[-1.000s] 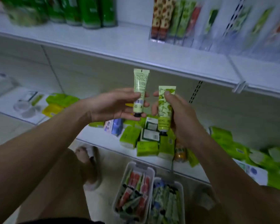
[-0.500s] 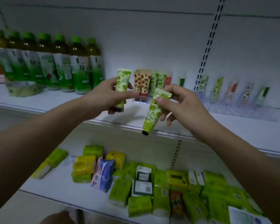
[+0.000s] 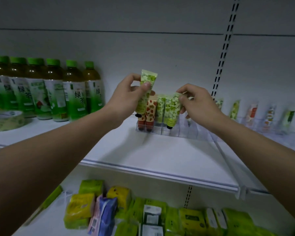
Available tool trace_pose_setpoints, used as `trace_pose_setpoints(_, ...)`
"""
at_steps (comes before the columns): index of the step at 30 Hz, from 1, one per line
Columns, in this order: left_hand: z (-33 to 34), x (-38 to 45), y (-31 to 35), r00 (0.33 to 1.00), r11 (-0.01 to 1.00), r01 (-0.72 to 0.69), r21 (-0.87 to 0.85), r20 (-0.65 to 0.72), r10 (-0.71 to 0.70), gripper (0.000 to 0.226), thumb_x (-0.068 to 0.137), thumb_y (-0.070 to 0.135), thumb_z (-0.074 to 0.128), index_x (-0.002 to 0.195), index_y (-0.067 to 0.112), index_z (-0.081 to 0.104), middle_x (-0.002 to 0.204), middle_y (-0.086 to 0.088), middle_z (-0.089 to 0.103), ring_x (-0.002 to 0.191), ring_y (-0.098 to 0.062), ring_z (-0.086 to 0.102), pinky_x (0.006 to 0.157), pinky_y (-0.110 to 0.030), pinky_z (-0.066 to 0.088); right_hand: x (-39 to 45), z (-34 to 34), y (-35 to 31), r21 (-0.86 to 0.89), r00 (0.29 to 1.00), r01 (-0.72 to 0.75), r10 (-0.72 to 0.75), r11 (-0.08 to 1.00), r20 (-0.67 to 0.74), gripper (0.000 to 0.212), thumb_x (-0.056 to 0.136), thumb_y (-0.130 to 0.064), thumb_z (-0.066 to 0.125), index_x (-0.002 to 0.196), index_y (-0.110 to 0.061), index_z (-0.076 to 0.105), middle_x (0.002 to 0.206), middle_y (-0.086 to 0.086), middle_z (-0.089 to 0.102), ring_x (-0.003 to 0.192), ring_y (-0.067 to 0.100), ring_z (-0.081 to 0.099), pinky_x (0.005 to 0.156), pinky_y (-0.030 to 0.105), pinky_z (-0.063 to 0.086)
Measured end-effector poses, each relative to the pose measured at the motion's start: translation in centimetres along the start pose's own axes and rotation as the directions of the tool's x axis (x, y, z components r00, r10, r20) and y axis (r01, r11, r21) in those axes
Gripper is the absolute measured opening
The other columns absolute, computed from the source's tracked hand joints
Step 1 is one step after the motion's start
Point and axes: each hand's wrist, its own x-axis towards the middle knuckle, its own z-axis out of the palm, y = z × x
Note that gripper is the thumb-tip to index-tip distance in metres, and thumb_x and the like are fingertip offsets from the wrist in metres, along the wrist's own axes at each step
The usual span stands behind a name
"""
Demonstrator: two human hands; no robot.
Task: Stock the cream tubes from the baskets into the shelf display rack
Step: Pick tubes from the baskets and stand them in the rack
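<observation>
We see a dim, flat, cool-toned scene with no strong highlights. Soft shadows fall on the shelf [image 3: 160, 154] beneath our forearms and in front of the display rack [image 3: 177, 132]. Small glints sit on the tea bottles [image 3: 54, 89]. The wide lens bows the shelf edges and stretches the corners. The tubes at far right [image 3: 269, 114] blur, and the packets below [image 3: 109, 206] look soft.

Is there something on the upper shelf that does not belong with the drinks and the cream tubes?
Yes. A roll of tape lies flat at the shelf's far left, in front of the green tea bottles. It is a tool, not stock, so it looks left behind. The tubes in the clear rack stand upright.
</observation>
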Motion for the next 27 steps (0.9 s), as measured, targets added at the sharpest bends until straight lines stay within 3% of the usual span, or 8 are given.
trace_pose_setpoints(5,1.7,3.6,-0.2,0.999,0.999,-0.031,0.026,-0.026,0.032,0.022,0.098,0.022,0.055,0.116,0.012,0.050,0.107,-0.004,0.069,0.086,-0.014,0.067,0.058,-0.019,0.052,2.8,1.5,2.0,0.029,0.996,0.050,-0.047,0.998,-0.079,0.015,0.099,-0.016,0.047,0.101,-0.021,0.061,0.095,-0.003,0.059,0.073,0.029,0.062,0.060,0.040,0.052)
trace_pose_setpoints(9,2.4,6.3,0.3,0.999,0.997,-0.031,0.073,-0.025,0.033,0.025,0.092,0.010,0.062,0.115,0.012,0.051,0.103,-0.011,0.064,0.080,-0.020,0.068,0.061,-0.028,0.058,4.4,3.0,3.9,0.099,0.968,0.097,-0.071,0.990,-0.242,0.015,0.099,-0.015,0.046,0.097,-0.021,0.059,0.081,-0.009,0.056,0.053,0.005,0.046,0.052,0.024,0.040)
trace_pose_setpoints(13,2.5,8.1,0.5,1.000,0.977,-0.003,0.213,0.027,-0.002,0.012,0.090,0.010,0.064,0.101,0.007,0.061,0.095,-0.009,0.067,0.085,-0.021,0.069,0.068,-0.028,0.060,5.1,3.9,5.1,0.209,0.933,0.149,-0.067,0.966,-0.354,0.013,0.098,-0.012,0.047,0.096,-0.015,0.059,0.073,-0.006,0.051,0.052,0.001,0.039,0.050,0.017,0.032)
trace_pose_setpoints(17,2.8,9.0,0.2,0.999,0.910,-0.001,0.414,0.032,-0.013,0.002,0.087,0.016,0.069,0.087,0.014,0.069,0.087,-0.003,0.070,0.081,-0.015,0.067,0.066,-0.018,0.057,4.7,4.0,5.8,0.221,0.942,0.173,-0.095,0.960,-0.323,0.014,0.100,-0.014,0.046,0.102,-0.013,0.060,0.069,-0.010,0.048,0.052,0.000,0.038,0.050,0.015,0.032)
trace_pose_setpoints(22,4.2,9.4,0.2,0.998,0.786,-0.049,0.616,0.069,0.009,0.009,0.086,0.017,0.071,0.094,0.014,0.073,0.087,-0.002,0.071,0.075,-0.014,0.067,0.055,-0.013,0.054,4.9,3.8,6.2,0.184,0.937,0.164,-0.095,0.969,-0.335,0.015,0.101,-0.018,0.045,0.107,-0.017,0.058,0.076,-0.014,0.052,0.057,-0.001,0.043,0.056,0.020,0.038)
trace_pose_setpoints(27,4.8,9.6,-0.3,0.987,0.625,-0.158,0.764,0.129,0.092,0.013,0.087,0.012,0.070,0.099,0.011,0.073,0.095,-0.004,0.070,0.083,-0.015,0.066,0.078,-0.030,0.058,4.6,4.2,6.4,0.146,0.941,0.189,-0.136,0.971,-0.311,0.013,0.101,-0.020,0.046,0.106,-0.018,0.057,0.077,-0.017,0.051,0.062,0.001,0.044,0.061,0.024,0.039)
